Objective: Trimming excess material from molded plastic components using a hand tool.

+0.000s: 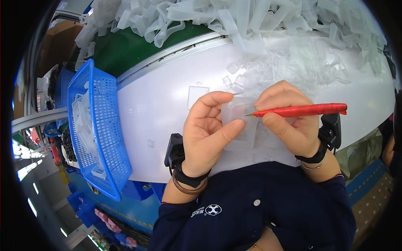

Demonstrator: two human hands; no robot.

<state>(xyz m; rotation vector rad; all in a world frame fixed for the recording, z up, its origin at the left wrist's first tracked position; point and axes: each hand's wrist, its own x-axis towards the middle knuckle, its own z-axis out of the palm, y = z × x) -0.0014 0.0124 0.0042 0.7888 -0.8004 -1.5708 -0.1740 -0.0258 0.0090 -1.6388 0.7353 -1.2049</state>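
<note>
My left hand (209,127) is closed around the left side of a translucent plastic part (237,111), thumb in front and fingers behind. In my right hand (292,119) is a red-handled knife (310,110), pinched between thumb and fingers. Its short pointed blade reaches left to the plastic part; whether it touches the surface I cannot tell. The handle sticks out past my right hand to the right. The lower outline of the part blends into the white table behind it.
A blue perforated basket (111,121) holding clear plastic parts stands at the left edge of the white table (146,100). Small clear scraps (268,71) lie beyond my hands. Translucent parts (171,16) are heaped at the back, partly over a green surface (121,48).
</note>
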